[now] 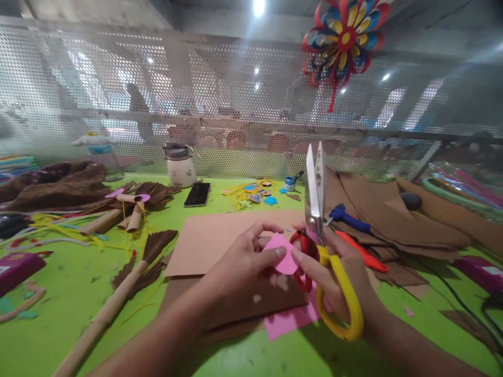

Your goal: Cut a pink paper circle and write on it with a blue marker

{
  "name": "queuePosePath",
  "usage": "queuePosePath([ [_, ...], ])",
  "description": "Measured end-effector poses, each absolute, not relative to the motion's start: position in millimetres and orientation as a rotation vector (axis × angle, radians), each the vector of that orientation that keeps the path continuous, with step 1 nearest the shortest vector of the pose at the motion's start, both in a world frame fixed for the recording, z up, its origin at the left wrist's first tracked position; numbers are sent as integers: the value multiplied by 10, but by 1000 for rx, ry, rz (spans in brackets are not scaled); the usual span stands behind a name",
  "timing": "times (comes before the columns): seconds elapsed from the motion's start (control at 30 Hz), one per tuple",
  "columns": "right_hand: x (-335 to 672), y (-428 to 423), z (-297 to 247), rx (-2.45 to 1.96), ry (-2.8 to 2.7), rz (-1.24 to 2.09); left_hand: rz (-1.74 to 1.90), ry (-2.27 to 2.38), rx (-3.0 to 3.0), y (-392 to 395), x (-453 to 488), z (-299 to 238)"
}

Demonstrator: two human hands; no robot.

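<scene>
Between my two hands is a small piece of pink paper, folded or bent. My left hand pinches it with the thumb on top. My right hand is closed around scissors with one yellow and one red handle loop. The blades point up and stand slightly apart, away from the paper. My right thumb tip touches the pink piece's right edge. Below the hands lies a larger pink sheet, partly hidden by them. Under it are tan cardstock and darker brown sheets.
A paper-tube craft with pleated brown ends lies left. Behind stand a phone, a lidded cup and yellow paper scraps. At right are a blue-handled tool, an orange-handled tool, brown paper and a black cable.
</scene>
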State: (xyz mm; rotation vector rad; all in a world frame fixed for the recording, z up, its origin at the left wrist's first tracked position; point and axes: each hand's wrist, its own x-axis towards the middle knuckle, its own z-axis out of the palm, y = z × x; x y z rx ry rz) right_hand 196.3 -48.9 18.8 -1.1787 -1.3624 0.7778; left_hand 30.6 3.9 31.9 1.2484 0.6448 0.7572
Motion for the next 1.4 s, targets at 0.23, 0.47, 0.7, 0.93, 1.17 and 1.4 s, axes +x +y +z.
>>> queuePosePath([
  [0.23, 1939, -458, 180, -1180, -1258, 666, 775, 539, 937, 36, 410, 168],
  [0.47, 1873, -412, 82, -1267, -1270, 877, 1121, 699, 1029, 93, 307, 307],
  [0.7, 1771, -441, -82, -1203, -1438, 899, 1349, 620, 964, 52, 239, 462],
  [0.93, 1757, -495, -18, -1184, -1425, 968, 1413, 585, 942, 25, 287, 391],
  [1.17, 1722, -607, 125, -1185, -1506, 939, 1312, 583, 955, -87, 356, 397],
  [1.4, 1685, -637, 140, -1198, -1522, 906, 1316, 592, 901, -119, 402, 367],
])
